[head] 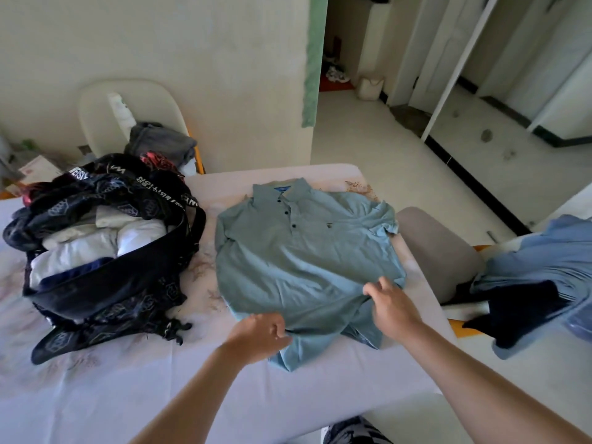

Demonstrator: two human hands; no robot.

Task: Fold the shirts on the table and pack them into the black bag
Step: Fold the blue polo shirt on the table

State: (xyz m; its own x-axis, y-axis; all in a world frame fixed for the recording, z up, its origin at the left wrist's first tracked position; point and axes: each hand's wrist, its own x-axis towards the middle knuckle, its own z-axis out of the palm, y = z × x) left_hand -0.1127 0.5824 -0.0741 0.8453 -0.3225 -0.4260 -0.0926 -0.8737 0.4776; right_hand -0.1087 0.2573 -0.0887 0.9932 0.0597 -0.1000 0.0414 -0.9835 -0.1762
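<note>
Teal polo shirt [301, 251] flat, face up, collar far, black bag [105, 283] open, stuffed, just left

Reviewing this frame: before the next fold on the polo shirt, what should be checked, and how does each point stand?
1. Polo shirt lies front up on the table, collar away from the person: ok.
2. Left hand grips the near hem: ok.
3. Right hand has a hold on the shirt's right edge: cannot tell; its fingers reach the cloth, but the grip is hidden.
4. Near hem flat: not ok, it is bunched and doubled over.
5. Black bag open for packing: ok.
6. Room left in the bag: cannot tell; clothes already fill much of it.
</note>
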